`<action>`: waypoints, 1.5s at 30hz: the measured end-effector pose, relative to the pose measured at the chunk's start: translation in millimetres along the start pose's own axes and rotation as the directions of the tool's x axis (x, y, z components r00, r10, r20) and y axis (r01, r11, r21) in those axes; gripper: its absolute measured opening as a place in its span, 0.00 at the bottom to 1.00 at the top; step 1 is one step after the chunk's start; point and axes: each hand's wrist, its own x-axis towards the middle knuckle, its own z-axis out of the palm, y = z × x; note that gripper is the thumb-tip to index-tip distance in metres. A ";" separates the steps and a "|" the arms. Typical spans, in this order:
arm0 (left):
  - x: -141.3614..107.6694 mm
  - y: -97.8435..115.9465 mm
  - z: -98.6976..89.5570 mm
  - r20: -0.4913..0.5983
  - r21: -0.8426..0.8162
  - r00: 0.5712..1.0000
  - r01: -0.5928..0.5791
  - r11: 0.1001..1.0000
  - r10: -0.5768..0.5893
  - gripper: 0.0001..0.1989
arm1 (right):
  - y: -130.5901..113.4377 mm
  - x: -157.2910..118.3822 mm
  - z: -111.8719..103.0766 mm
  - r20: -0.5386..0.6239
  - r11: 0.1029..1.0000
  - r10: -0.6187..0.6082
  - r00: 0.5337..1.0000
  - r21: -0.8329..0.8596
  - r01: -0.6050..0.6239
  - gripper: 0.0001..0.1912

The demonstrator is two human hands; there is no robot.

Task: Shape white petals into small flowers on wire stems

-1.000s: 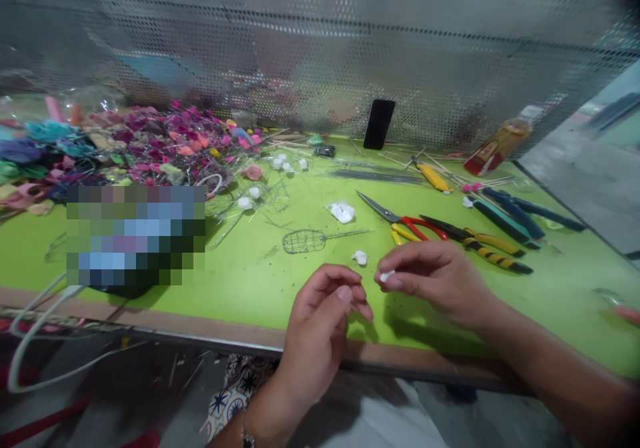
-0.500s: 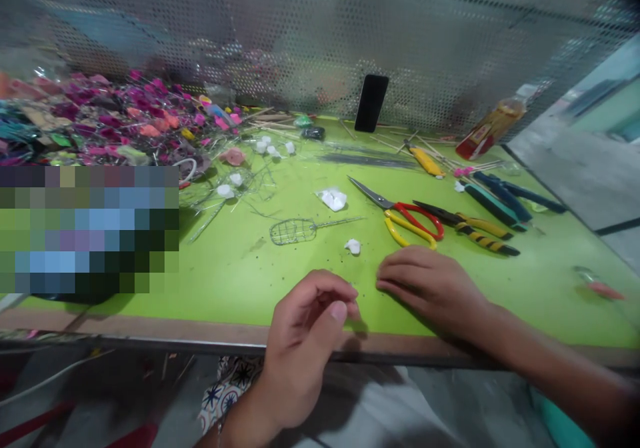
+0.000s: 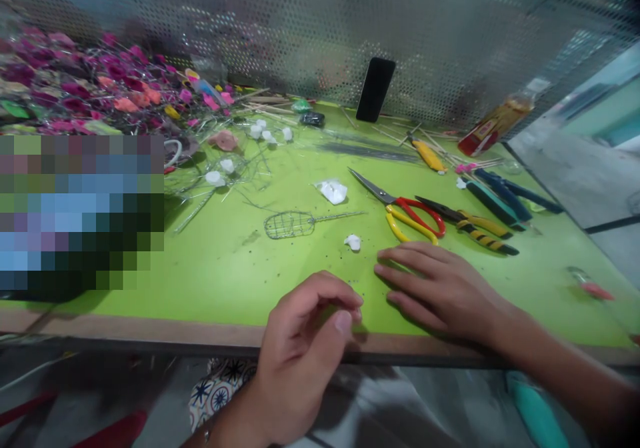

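My left hand [image 3: 310, 348] rests at the table's front edge, fingers loosely curled with a gap between thumb and fingertips and nothing visible inside. To its right, my right hand [image 3: 440, 295] lies palm down on the green tabletop [image 3: 200, 281], fingers spread and holding nothing. Beyond them is a small white lump [image 3: 353, 242], and behind it a crumpled white piece [image 3: 333, 191]. A flat wire frame with a twisted stem [image 3: 290, 225] lies to the left. Just past my right fingers are scissors [image 3: 400, 208] with one red and one yellow handle loop.
Pliers with yellow-black grips [image 3: 475, 228] and teal-handled pliers [image 3: 495, 201] lie at right, near a yellow-handled cutter [image 3: 427, 155]. A phone [image 3: 376, 89] and a bottle [image 3: 495, 125] stand against the perforated metal screen [image 3: 300, 28]. Colourful craft pieces [image 3: 100, 81] heap at back left.
My right hand's fingers have spread apart on the tabletop. My left hand keeps nearly the same curl. The view has shifted slightly; the things on the table lie as before.
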 end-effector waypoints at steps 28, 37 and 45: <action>-0.2 -1.8 1.1 -0.004 0.025 1.000 0.000 1.000 0.000 0.07 | 12.6 -13.1 -2.7 0.064 1.000 0.014 0.998 0.010 -0.015 0.20; 0.4 -1.3 0.7 0.007 0.023 1.000 0.002 1.000 -0.002 0.07 | 11.7 -13.7 -6.8 0.068 0.999 -0.011 0.998 0.051 0.007 0.21; -1.1 -0.5 1.3 0.004 0.021 1.000 0.009 1.000 -0.009 0.07 | 13.3 -18.9 -3.2 0.041 0.999 0.035 0.999 0.031 -0.036 0.20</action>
